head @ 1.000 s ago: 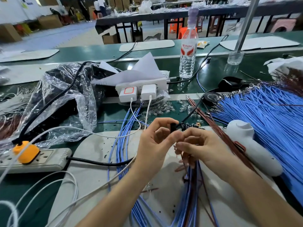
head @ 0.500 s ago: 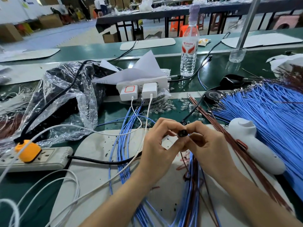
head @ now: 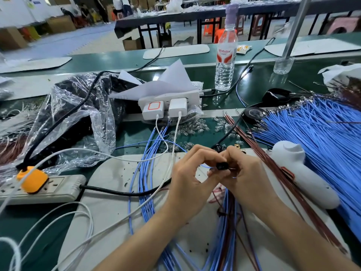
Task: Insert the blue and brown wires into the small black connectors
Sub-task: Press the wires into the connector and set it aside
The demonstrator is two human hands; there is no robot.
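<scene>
Small round black connector (head: 221,165) pinched between curled fingers of left hand (head: 187,182) and right hand (head: 248,178)

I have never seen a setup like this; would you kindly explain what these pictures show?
There is no machine here: a person works with bare hands, filmed by a camera worn on the head and looking down. The left hand and right hand meet above a pale mat and together pinch a small black connector. On the green table lie a big heap of blue wires, thin brown wires, a white tool, a power strip and a water bottle.
</scene>
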